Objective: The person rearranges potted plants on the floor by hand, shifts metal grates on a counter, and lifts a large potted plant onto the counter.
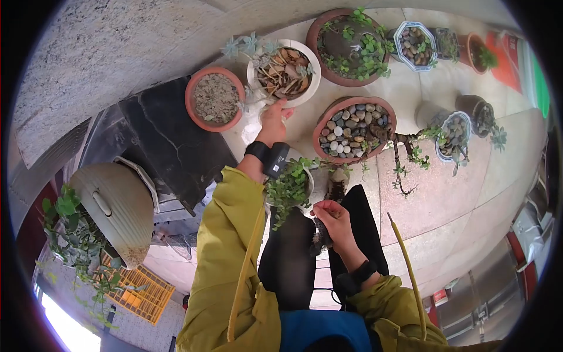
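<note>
My left hand (pixel 273 124) is at the near side of a round white flower pot (pixel 314 82), its fingers against the wall just under the rim. Dry brown leaves and pale succulents fill that pot. My right hand (pixel 333 219) is closed in a pinch over my lap on a dark grey, crumpled rag (pixel 320 237). A small leafy green plant (pixel 287 188) in a white pot grows between my two arms. Just left of the white flower pot stands a terracotta pot (pixel 216 98) of grey soil.
An oval pot of pebbles (pixel 355 130) has a bare-branched plant trailing right. Behind it is a brown pot (pixel 346 47) with green sprouts. Several smaller pots, including an octagonal one (pixel 415 46), line the right. A large ribbed planter (pixel 114 205) and a yellow crate (pixel 136 290) are at left.
</note>
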{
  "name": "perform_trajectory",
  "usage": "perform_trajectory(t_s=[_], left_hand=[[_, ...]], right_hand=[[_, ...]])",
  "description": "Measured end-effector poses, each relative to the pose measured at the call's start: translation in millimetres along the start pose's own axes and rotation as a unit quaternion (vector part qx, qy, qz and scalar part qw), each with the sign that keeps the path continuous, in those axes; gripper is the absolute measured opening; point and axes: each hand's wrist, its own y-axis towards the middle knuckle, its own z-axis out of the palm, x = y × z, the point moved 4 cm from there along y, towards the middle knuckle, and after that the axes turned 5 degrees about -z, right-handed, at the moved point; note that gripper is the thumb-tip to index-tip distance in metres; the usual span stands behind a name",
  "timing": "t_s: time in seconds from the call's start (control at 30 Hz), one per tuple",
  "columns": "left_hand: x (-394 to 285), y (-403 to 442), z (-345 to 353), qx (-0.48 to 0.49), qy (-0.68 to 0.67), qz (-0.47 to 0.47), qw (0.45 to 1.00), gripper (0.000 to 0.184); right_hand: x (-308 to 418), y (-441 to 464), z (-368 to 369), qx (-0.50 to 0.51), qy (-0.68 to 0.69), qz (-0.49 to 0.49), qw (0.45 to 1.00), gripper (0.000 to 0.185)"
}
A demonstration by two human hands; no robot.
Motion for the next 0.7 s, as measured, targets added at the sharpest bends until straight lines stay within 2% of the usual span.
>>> perform_trajectory(t_s=[0.07,0.1,0.2,0.3,0.33,0.4,0.43,0.47,0.53,0.6,0.67,0.7], left_hand=[[-12.7,7.9,2.5,0.031,0.037,0.036,0.998,0.031],[-21.4,-5.0,13.4,-0.001,0.035,0.030,0.999,0.031],[-12.3,10.4,7.6,0.087,0.048,0.033,0.995,0.036],[-25.0,-20.2,5.3,0.161,0.147,-0.032,0.975,0.043],[-26.3,-28.8,-5.1,0.156,0.142,-0.035,0.977,0.043],[-26.7,-54.7,-34.0,0.117,0.289,-0.002,0.950,0.045],[-25.4,-63.1,-54.2,0.084,0.320,0.019,0.943,0.048],[-22.4,-72.1,-75.8,0.023,0.325,0.022,0.945,0.042],[-0.2,-84.4,-137.4,-0.016,0.305,0.113,0.946,0.036],[22.0,-106.1,-191.6,-0.136,0.464,0.191,0.854,0.036],[53.7,-125.2,-233.6,-0.192,0.527,0.233,0.794,0.038],[64.6,-138.7,-236.6,-0.229,0.514,0.189,0.805,0.041]], right_hand=[[5.9,0.5,0.4,0.007,-0.008,-0.007,1.000,0.010],[4.3,1.5,-1.7,0.006,-0.007,-0.010,1.000,0.010],[1.5,0.1,-2.2,0.002,-0.008,-0.015,1.000,0.011],[-6.0,0.3,-0.6,0.008,-0.009,-0.022,1.000,0.010],[-8.1,1.3,-1.9,0.009,-0.013,-0.016,1.000,0.010],[-13.2,0.9,-9.1,-0.017,-0.015,-0.022,1.000,0.011],[-16.4,1.5,-14.0,-0.031,-0.010,-0.018,0.999,0.011],[-23.0,3.5,-18.9,-0.025,-0.015,-0.015,0.999,0.011],[-42.8,11.8,-34.9,-0.068,-0.027,0.006,0.997,0.012],[-57.0,35.2,-43.3,-0.043,-0.096,-0.013,0.994,0.012],[-71.1,64.4,-52.8,-0.047,-0.186,-0.043,0.980,0.010],[-80.0,79.4,-61.3,-0.043,-0.194,-0.042,0.979,0.010]])
